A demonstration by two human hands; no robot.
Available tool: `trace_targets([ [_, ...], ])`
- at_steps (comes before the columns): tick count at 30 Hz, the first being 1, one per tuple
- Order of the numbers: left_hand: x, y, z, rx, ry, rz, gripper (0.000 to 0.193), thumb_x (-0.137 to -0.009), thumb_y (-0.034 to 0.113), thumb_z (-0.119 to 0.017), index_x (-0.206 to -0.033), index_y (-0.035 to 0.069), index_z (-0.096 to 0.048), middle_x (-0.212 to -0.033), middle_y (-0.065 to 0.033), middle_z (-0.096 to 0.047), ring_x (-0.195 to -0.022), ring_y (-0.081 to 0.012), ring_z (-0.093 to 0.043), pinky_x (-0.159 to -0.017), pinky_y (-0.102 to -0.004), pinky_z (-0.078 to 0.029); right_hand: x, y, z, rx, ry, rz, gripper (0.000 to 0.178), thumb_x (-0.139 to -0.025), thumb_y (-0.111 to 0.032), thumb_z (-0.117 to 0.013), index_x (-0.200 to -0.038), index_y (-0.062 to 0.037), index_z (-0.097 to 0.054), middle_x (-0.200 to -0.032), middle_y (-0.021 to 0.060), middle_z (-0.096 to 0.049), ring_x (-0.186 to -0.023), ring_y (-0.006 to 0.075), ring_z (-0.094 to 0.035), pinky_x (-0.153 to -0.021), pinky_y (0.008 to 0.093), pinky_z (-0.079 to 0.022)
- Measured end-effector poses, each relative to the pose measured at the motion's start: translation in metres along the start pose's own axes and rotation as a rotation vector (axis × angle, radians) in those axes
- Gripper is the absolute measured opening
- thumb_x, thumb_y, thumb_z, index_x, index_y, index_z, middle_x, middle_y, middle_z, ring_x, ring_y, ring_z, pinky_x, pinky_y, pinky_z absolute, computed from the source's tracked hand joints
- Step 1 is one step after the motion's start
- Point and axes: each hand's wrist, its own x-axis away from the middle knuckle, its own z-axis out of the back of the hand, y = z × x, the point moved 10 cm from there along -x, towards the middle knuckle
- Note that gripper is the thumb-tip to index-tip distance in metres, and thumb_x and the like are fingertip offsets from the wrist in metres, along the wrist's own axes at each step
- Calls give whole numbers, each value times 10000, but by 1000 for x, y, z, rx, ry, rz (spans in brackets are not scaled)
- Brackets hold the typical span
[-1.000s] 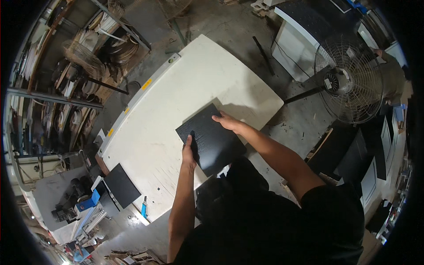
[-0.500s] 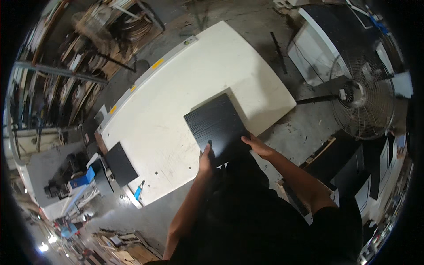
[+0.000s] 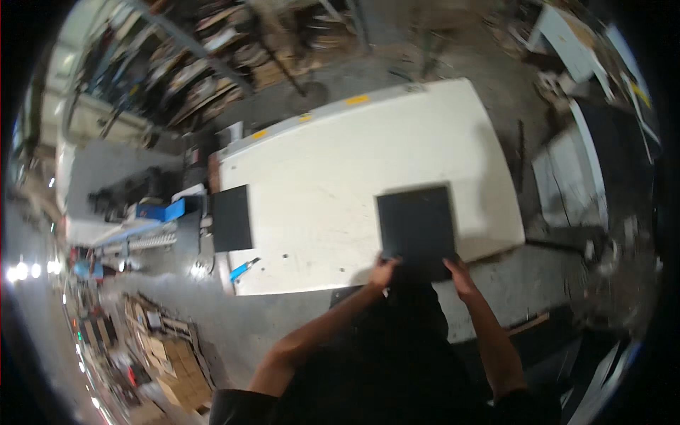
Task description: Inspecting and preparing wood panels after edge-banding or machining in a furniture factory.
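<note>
Both my hands hold a flat, dark rectangular panel (image 3: 416, 225) at the near edge of the white table (image 3: 319, 212). My left hand (image 3: 384, 272) grips its near left corner, with the thumb on top. At the near right corner, my right hand (image 3: 460, 276) is closed on the edge, thumb upward. The fingers underneath are hidden. The panel's far part is over the tabletop, but whether it touches the surface I cannot tell. Another dark panel (image 3: 232, 218) lies at the table's left end. Near it is a blue-handled tool (image 3: 244, 269), perhaps a utility knife.
A grey strip with yellow marks (image 3: 307, 117) runs along the table's far edge. Left of the table stands a bench (image 3: 113, 163) with a blue object. Cardboard (image 3: 173, 368) is stacked on the floor at lower left. A white-sided cabinet (image 3: 570, 177) stands at right.
My view has turned, so the table appears more level and the held panel farther right. Both hands still grip the panel. The blue-handled tool and the other panel stay on the table.
</note>
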Motion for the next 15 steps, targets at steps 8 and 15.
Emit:
trace_targets([
  [8,-47,-46,-53,-40,1,-270,961,-914,318,-721,-1624,-47,-187,-1484,-325,-519,-1362,-438,-529,-1111,-503,-460,4,-20,31,112,-56,-60,726,-1003,-396,-630,-1576,-3,-420,-1607,122,-453,-1469,302,-411,-1235,425,-265],
  [15,50,45,-57,-183,-531,-146,894,-910,430,-735,-1550,-46,-332,-1481,-312,-519,-1362,-396,-535,-1106,-457,-452,-12,42,146,260,87,-199,670,-1014,-592,-572,-1429,-66,-595,-1348,150,-631,-1262,307,-593,-1065,430,-450],
])
